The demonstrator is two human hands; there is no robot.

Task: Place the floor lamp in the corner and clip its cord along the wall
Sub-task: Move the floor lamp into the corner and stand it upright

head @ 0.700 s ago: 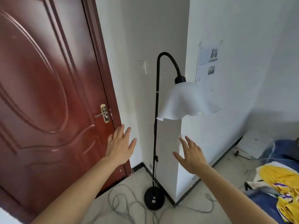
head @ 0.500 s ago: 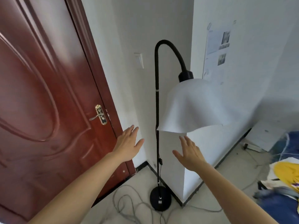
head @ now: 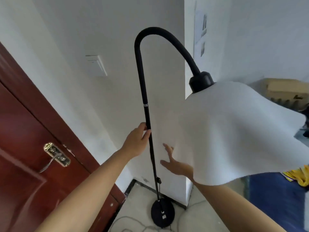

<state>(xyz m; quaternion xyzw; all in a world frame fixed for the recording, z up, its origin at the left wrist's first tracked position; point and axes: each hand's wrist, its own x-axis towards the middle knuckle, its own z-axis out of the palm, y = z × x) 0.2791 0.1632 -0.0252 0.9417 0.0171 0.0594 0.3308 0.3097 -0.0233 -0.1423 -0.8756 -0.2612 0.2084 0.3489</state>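
Floor lamp (head: pixel 147 114): black pole with gooseneck top and white wavy shade (head: pixel 234 131); stands upright on its round base (head: pixel 162 213) on the floor, close against a projecting wall edge beside the red door (head: pixel 25 156).

Left hand (head: pixel 137 143): at the pole below its metal collar, fingers just curling onto it; grip looks only begun, not fully clenched.

Right hand (head: pixel 177 164): released, fingers spread, near the pole, partly hidden under the shade.

Cord (head: pixel 133 223): grey loops loose on the floor by the base; no clips visible on any wall.

Status, as judged: early. The lamp is not yet lifted or set in a corner; placing it and all cord clipping remain.
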